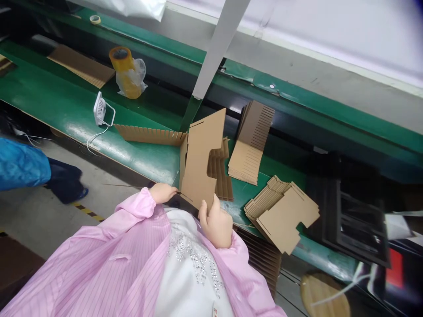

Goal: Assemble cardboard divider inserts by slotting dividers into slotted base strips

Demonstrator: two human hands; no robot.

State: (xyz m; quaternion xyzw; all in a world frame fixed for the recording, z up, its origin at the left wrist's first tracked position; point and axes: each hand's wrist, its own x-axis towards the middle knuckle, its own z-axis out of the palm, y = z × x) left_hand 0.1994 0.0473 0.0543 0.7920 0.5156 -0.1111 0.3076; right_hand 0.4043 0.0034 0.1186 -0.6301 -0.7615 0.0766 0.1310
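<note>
A notched brown cardboard divider stands tilted up in front of me, with slits near its top and bottom ends and a cut-out on its right side. My right hand is closed on its lower right edge, thumb on the near face. At the lower left corner, the closed fingers of my left hand pinch the cardboard; their tips are partly hidden. Behind the divider, slotted cardboard strips stand in a row. A long slotted strip reaches left from it along the green bench.
Slotted strips and notched dividers lie stacked to the right. Leftward are a small white fan with a cord and yellow tape rolls. A grey post rises behind. Another person's blue sleeve shows at left.
</note>
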